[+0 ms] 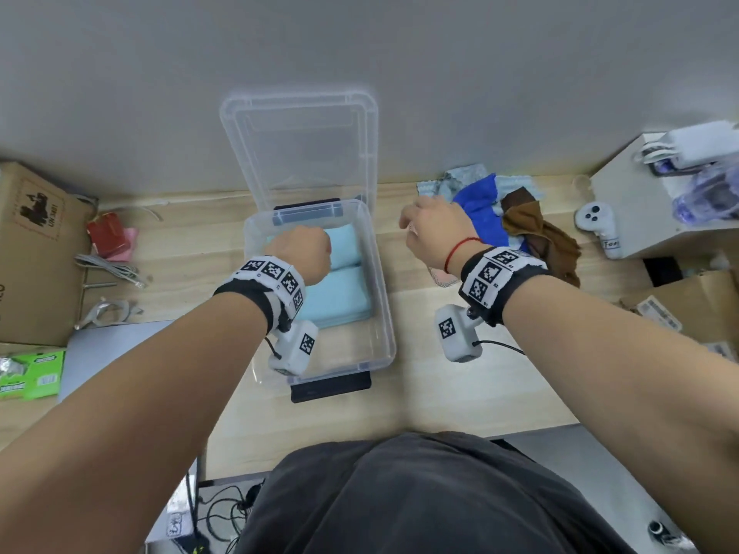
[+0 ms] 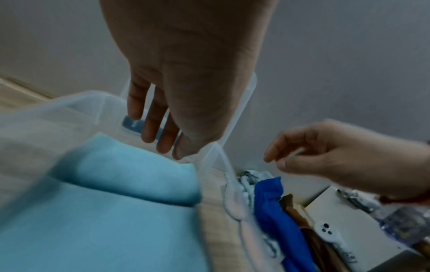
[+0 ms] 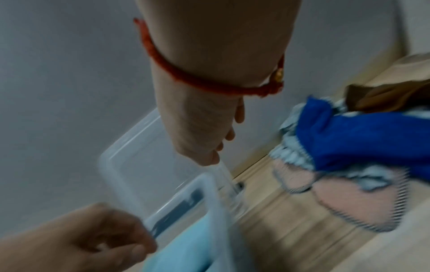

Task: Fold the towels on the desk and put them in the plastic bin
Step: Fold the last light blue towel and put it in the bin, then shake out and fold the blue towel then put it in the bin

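Observation:
A clear plastic bin [image 1: 344, 353] stands mid-desk, its lid [image 1: 304, 145] tipped open against the wall. Two folded light-blue towels [image 1: 344, 297] lie side by side inside it, seen close in the left wrist view [image 2: 104, 220]. My left hand [image 1: 298, 249] hovers over the bin's far end, fingers [image 2: 149, 132] hanging down and empty. My right hand [image 1: 436, 229] is just right of the bin, loosely curled and empty [image 2: 325, 156]. Beside it lies a loose pile: a blue towel [image 1: 480, 209], a brown towel [image 1: 532, 229], a grey-white towel [image 1: 460, 181] and a pink towel [image 1: 440, 278].
A cardboard box [image 1: 32, 249], a red item [image 1: 106, 233], cables [image 1: 108, 265] and a green pack [image 1: 30, 373] crowd the left side. A white controller [image 1: 598, 225] leans by a white box [image 1: 640, 209] at the right. The wall runs close behind the desk.

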The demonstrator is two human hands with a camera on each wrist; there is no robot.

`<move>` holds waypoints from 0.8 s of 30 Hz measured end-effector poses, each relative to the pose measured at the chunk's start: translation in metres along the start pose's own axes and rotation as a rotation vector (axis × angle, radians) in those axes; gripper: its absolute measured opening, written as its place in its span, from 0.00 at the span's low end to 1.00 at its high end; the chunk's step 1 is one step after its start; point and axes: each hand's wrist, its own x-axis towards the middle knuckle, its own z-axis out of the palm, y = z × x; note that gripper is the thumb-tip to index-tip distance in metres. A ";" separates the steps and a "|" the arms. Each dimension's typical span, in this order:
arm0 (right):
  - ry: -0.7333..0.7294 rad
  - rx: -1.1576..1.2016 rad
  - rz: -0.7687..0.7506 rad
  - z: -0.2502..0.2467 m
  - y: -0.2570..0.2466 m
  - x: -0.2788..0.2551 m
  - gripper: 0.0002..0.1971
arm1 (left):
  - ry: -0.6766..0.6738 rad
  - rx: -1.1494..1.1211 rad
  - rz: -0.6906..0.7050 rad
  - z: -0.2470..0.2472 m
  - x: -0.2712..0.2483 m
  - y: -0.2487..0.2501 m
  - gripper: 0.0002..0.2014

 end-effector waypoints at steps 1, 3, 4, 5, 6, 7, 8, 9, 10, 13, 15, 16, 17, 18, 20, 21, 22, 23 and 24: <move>-0.005 0.030 0.077 -0.001 0.016 -0.003 0.14 | 0.028 -0.057 0.016 -0.005 0.003 0.009 0.14; -0.035 0.087 0.216 0.000 0.052 -0.012 0.16 | 0.078 -0.146 0.044 -0.012 0.008 0.035 0.13; -0.061 0.103 0.271 0.003 0.063 -0.015 0.18 | 0.098 -0.185 0.056 -0.014 0.009 0.043 0.13; -0.092 0.114 0.324 0.005 0.079 -0.020 0.19 | 0.106 -0.212 0.070 -0.015 0.013 0.057 0.12; -0.126 0.123 0.368 0.009 0.096 -0.026 0.21 | 0.109 -0.235 0.083 -0.013 0.017 0.073 0.11; -0.158 0.130 0.396 0.015 0.109 -0.031 0.23 | 0.106 -0.256 0.090 -0.011 0.020 0.085 0.11; -0.189 0.139 0.415 0.022 0.120 -0.036 0.24 | 0.101 -0.275 0.097 -0.009 0.023 0.098 0.10; -0.214 0.148 0.427 0.028 0.130 -0.040 0.24 | 0.093 -0.295 0.099 -0.005 0.027 0.109 0.10; -0.228 0.153 0.434 0.034 0.138 -0.043 0.24 | 0.089 -0.308 0.103 -0.001 0.031 0.119 0.10; -0.255 0.151 0.463 0.055 0.160 -0.049 0.24 | 0.051 -0.314 0.119 0.012 0.042 0.147 0.09; -0.294 0.140 0.478 0.067 0.174 -0.049 0.27 | 0.027 -0.292 0.127 0.020 0.051 0.165 0.08; -0.312 0.137 0.490 0.073 0.181 -0.048 0.30 | 0.021 -0.282 0.129 0.023 0.056 0.173 0.08; -0.317 0.128 0.493 0.077 0.182 -0.048 0.32 | 0.024 -0.276 0.135 0.025 0.057 0.176 0.08; -0.315 0.124 0.496 0.080 0.183 -0.049 0.33 | 0.027 -0.269 0.140 0.026 0.059 0.179 0.08; -0.291 0.135 0.511 0.084 0.191 -0.045 0.32 | 0.027 -0.282 0.154 0.029 0.067 0.188 0.09; -0.287 0.149 0.520 0.087 0.195 -0.044 0.30 | 0.003 -0.290 0.155 0.032 0.071 0.193 0.09; -0.288 0.168 0.535 0.089 0.198 -0.044 0.29 | -0.029 -0.301 0.152 0.034 0.074 0.197 0.08; -0.290 0.201 0.556 0.090 0.201 -0.042 0.28 | -0.056 -0.319 0.151 0.036 0.078 0.201 0.08; -0.288 0.238 0.568 0.089 0.204 -0.041 0.26 | -0.073 -0.336 0.151 0.037 0.081 0.204 0.08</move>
